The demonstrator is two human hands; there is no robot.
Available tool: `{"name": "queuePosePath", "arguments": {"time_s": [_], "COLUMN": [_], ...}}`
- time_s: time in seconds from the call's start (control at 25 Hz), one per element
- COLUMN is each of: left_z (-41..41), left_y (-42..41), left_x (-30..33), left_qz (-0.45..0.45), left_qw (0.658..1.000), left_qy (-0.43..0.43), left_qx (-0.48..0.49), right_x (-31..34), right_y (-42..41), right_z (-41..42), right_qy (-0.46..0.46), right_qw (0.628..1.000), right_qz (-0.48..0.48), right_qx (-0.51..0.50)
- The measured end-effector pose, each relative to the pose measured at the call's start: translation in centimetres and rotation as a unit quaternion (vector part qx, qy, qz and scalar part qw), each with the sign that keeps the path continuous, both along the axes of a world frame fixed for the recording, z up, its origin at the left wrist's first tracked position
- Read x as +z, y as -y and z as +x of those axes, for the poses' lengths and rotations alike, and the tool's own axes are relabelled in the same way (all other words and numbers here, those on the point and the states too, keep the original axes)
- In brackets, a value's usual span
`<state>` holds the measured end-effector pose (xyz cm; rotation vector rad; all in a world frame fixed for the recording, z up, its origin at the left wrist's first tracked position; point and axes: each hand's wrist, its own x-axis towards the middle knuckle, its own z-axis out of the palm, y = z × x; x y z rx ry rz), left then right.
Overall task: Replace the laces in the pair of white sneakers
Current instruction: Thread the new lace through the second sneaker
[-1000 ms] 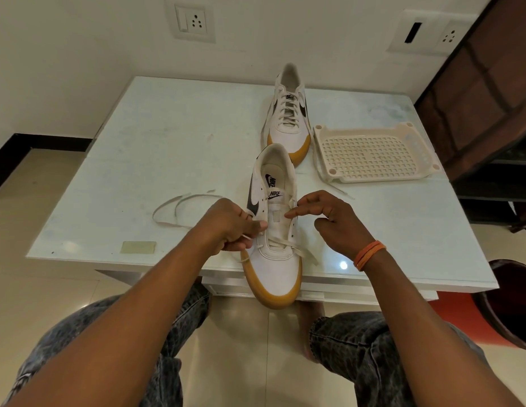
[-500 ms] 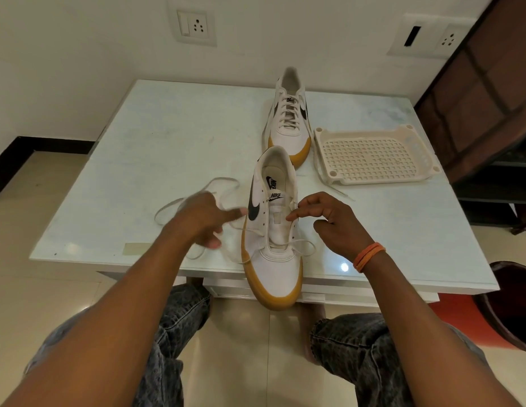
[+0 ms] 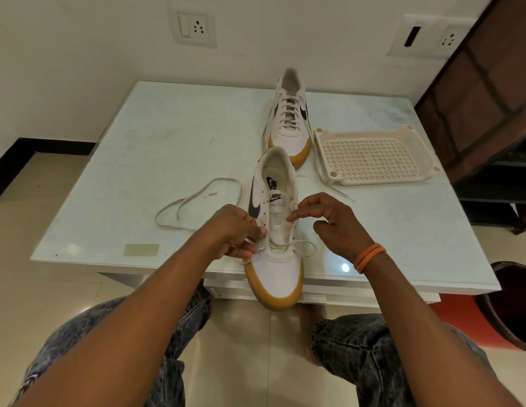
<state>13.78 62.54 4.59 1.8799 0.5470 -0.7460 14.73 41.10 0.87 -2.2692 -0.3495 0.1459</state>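
Note:
A white sneaker [image 3: 278,268] with a tan sole lies at the table's front edge, toe over the edge towards me. Only its lowest eyelets carry a white lace [image 3: 307,248]. My left hand [image 3: 237,233] pinches the lace at the shoe's left side. My right hand [image 3: 329,221] pinches the right eyelet edge near the tongue with thumb and forefinger. The lace's long end loops on the table [image 3: 197,198] to the left. A second, fully laced sneaker [image 3: 289,118] stands further back.
A cream perforated plastic tray [image 3: 373,155] lies at the right of the white table [image 3: 168,136], with a lace end trailing by its near corner. A small tan patch [image 3: 141,249] sits at the front left. A dark bin [image 3: 511,301] stands on the floor at right.
My left hand swung out to the left, drawing lace through, then came back to the shoe's left side and pinches the lace. The loose loop on the table grew. My right hand stayed put.

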Motion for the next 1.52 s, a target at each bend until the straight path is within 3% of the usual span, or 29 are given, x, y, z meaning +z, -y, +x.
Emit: {"name": "queuePosePath", "arguments": {"time_s": [0.12,0.4,0.56,0.72,0.8,1.04,1.2,1.28,1.44,1.52], "left_z": [0.1,2.2,2.0,0.8,-0.3,-1.1,-2.0,-3.0,-5.8,-6.4], "left_y": [0.0,-4.2,-3.3,-2.6,-1.2,0.3,-0.3,0.1,0.6,0.3], "left_x": [0.4,1.6,0.9,0.2,-0.2,-0.5,-1.0,-1.5,-1.8,-2.0], "left_qz": [0.006,0.011,0.023,0.128,0.117,0.013,0.028,0.073,0.153,0.178], "left_qw": [1.0,0.954,0.975,0.991,0.99,0.992,0.986,0.988,0.97,0.957], "left_qy": [0.026,0.211,0.157,0.033,0.011,0.104,0.109,0.102,0.151,0.157], "left_qx": [0.013,0.212,0.156,-0.035,-0.075,0.066,0.126,0.095,-0.115,-0.166], "right_x": [-0.1,-0.5,-0.6,-0.4,-0.2,-0.5,-0.7,-0.7,-0.8,-0.8], "right_y": [0.0,0.0,0.0,-0.3,-0.8,-1.5,-2.0,-2.7,-4.0,-4.7], "right_z": [0.0,0.0,-0.1,-0.3,-0.6,-1.1,-1.8,-2.4,-4.8,-6.3], "right_qy": [0.006,0.023,0.031,0.026,0.036,0.051,0.064,0.066,0.088,0.133], "right_qw": [1.0,0.999,0.999,1.0,0.999,0.999,0.998,0.997,0.99,0.982], "right_qz": [-0.008,-0.041,-0.03,-0.004,-0.001,-0.014,-0.009,-0.012,-0.081,-0.115], "right_qx": [0.0,-0.007,-0.002,-0.001,0.001,-0.007,-0.02,-0.041,-0.076,-0.076]}}
